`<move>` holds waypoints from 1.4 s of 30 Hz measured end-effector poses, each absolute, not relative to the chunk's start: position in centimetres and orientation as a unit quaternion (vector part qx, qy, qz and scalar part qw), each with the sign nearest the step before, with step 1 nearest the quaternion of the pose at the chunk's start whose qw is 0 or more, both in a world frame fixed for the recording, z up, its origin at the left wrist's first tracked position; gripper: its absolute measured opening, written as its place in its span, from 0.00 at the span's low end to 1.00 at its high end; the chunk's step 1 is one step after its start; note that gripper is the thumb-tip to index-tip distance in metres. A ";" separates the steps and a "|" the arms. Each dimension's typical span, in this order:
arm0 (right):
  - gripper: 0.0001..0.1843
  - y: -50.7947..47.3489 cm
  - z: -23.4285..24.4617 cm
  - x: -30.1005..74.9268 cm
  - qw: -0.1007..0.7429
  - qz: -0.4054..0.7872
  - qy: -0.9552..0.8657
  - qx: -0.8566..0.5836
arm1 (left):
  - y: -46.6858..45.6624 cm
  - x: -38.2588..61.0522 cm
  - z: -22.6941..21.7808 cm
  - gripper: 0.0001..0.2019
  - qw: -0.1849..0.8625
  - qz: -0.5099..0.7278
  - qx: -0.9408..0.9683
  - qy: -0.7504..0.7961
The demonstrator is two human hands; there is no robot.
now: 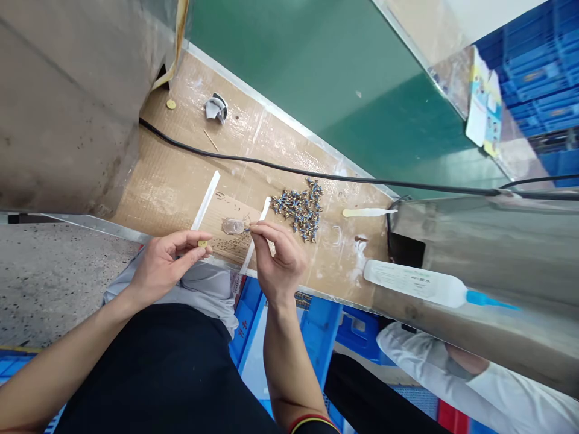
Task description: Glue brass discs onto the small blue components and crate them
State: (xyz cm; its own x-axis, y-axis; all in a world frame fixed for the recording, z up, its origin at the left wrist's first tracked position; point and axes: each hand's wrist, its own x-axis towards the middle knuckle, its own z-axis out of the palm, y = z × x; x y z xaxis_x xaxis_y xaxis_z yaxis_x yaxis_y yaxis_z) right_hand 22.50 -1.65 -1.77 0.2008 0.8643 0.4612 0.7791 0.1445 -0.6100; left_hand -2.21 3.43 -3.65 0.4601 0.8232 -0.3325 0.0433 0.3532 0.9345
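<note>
Between the thumb and fingers of my left hand (pixel 165 262) is a small round yellow disc (pixel 202 243). My right hand (pixel 279 256) is closed in a pinch on a tiny blue-tipped part (pixel 247 229), mostly covered by the fingertips. Its tip is at the right edge of a small clear plastic cup (pixel 233 226) on the cardboard. To the right of that hand lies a pile of small blue and brass-coloured parts (pixel 302 208). Dark specks are scattered around the cup, between two strips of white tape (pixel 206 199).
A black cable (pixel 271 163) crosses the cardboard-covered bench (pixel 158 175). A white bottle with a blue nozzle (pixel 416 282), a pale tapered tube (pixel 368 212), crumpled wrap (pixel 216 108) and another yellow disc (pixel 170 104) lie around. Blue crates (pixel 328 337) stand below; another person sits at right.
</note>
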 end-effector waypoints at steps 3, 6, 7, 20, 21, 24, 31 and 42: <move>0.09 -1.6 -1.9 22.5 0.411 0.057 -0.631 -0.655 | 3.5 -2.2 -3.5 0.18 0.694 0.279 0.497 0.441; 0.09 -1.5 -1.9 22.4 0.405 0.066 -0.631 -0.659 | 3.5 -2.3 -3.5 0.18 0.690 0.279 0.499 0.443; 0.10 -1.5 -1.8 22.4 0.407 0.067 -0.631 -0.657 | 3.5 -2.2 -3.5 0.18 0.690 0.280 0.500 0.443; 0.13 -1.9 -1.8 21.9 0.383 0.010 -0.654 -0.653 | 3.4 -2.2 -3.7 0.18 0.692 0.278 0.500 0.440; 0.13 -1.9 -1.9 21.9 0.380 0.012 -0.656 -0.652 | 3.4 -2.3 -3.7 0.18 0.692 0.275 0.501 0.441; 0.14 -2.0 -1.9 21.9 0.378 0.002 -0.656 -0.653 | 3.3 -2.3 -3.6 0.18 0.689 0.275 0.504 0.442; 0.11 -2.0 -1.5 21.9 0.377 0.002 -0.647 -0.663 | 3.4 -2.2 -3.7 0.19 0.693 0.279 0.499 0.438; 0.12 -2.9 -1.0 21.1 0.449 0.044 -0.597 -0.664 | 2.9 -2.2 -3.6 0.17 0.690 0.275 0.503 0.442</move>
State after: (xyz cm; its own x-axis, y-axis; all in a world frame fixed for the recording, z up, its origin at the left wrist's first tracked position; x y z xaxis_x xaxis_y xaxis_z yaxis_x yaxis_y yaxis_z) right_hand 21.12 -2.88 -0.97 0.2844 0.8312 0.4777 0.7531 0.1147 -0.6479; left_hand -2.25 2.90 -3.64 0.4584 0.8243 -0.3323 0.0640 0.3424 0.9374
